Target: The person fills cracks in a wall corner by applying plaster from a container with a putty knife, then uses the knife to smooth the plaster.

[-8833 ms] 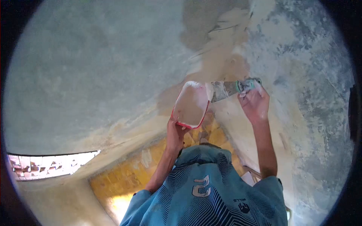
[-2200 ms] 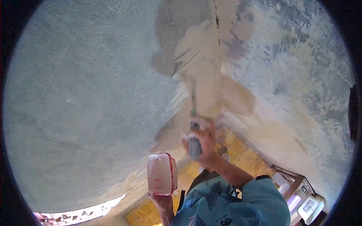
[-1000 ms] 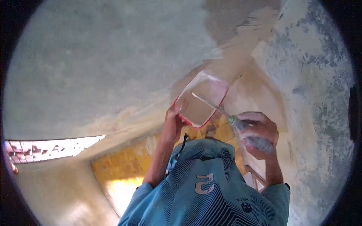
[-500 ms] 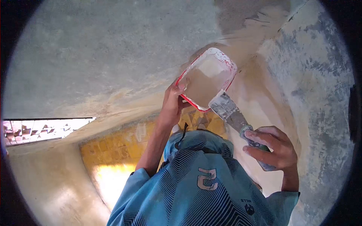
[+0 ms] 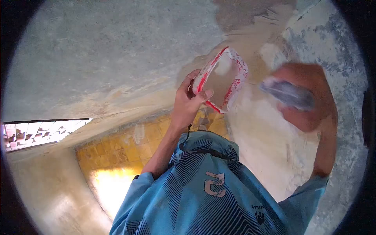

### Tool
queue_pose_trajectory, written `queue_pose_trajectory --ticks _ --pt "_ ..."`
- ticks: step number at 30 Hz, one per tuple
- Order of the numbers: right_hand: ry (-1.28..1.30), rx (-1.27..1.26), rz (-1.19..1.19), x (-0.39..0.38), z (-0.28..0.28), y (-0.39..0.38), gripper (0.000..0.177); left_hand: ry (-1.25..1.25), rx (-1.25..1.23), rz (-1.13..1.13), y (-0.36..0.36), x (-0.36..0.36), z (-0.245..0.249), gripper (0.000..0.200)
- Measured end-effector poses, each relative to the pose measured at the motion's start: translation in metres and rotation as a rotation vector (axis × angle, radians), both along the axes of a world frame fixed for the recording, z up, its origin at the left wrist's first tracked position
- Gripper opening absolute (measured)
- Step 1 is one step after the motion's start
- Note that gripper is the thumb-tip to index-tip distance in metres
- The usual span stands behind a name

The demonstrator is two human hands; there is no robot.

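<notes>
My left hand (image 5: pixel 192 98) grips a red-edged rectangular tub (image 5: pixel 208 102) by its near left side, thumb over the rim. White paste is smeared thickly along the tub's rim and walls, and the tub is tilted. To the right, apart from the tub, my right hand (image 5: pixel 313 96) is closed around a putty knife (image 5: pixel 290 94). Motion blurs both the hand and the knife, and the blade's edge is hard to make out. Behind them is the wall (image 5: pixel 270 129), with damp brown and whitish patches.
A grey wall surface (image 5: pixel 117 51) spreads across the upper left. Mottled grey-white wall (image 5: pixel 340 78) stands close on the right. Yellow floor tiles (image 5: pixel 117 152) lie below, bright with sunlight in one part. A barred opening (image 5: pixel 43 133) is at the left.
My right hand has moved up and right, carrying the putty knife away from the tub's rim. The tub has tipped more onto its side in my left hand.
</notes>
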State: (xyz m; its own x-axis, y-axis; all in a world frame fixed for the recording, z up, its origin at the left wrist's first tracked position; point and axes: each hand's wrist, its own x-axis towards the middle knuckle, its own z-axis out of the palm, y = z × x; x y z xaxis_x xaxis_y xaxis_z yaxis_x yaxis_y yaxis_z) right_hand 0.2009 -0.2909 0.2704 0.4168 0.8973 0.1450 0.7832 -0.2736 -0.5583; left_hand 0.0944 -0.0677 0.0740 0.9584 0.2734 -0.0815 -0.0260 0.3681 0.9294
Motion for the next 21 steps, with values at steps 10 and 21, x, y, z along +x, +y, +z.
queue_pose_trajectory --ticks 10,21 --pt "-0.07 -0.726 0.158 0.01 -0.012 0.145 0.051 0.031 0.046 0.045 -0.009 -0.011 -0.014 0.074" --pt "0.015 -0.572 0.214 0.016 -0.034 0.169 0.047 0.091 0.039 0.08 -0.002 -0.019 -0.012 0.07"
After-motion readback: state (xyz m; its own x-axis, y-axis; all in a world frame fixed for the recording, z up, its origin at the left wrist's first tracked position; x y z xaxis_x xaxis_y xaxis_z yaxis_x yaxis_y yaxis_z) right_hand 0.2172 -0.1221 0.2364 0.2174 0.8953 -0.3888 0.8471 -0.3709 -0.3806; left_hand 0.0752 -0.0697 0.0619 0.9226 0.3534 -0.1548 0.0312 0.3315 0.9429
